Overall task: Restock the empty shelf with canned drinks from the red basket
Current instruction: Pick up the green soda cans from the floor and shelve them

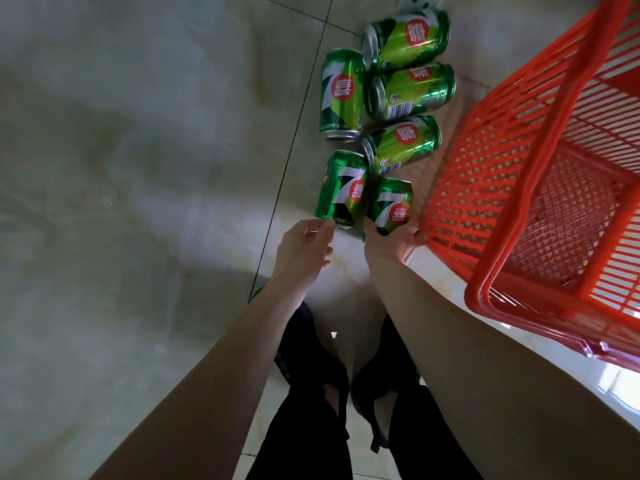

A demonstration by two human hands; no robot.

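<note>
Several green canned drinks lie on the pale tiled floor left of the red basket (519, 174). My right hand (391, 247) grips the nearest can (393, 204) at its lower end, thumb on its left side and fingers on its right. Beside it lies another can (341, 187); my left hand (304, 251), fingers loosely curled, touches that can's bottom rim with its fingertips without wrapping it. Farther off lie three more cans (403, 143), (414, 90), (407, 38) on their sides and one (343, 95) to their left. No shelf is in view.
The red basket's mesh inside shows no cans, and its handle (554, 140) arches over it. My legs and black shoes (311, 358) stand below the hands. A white object (420, 0) peeks in at the top edge. Bare floor tiles (138, 168) spread to the left.
</note>
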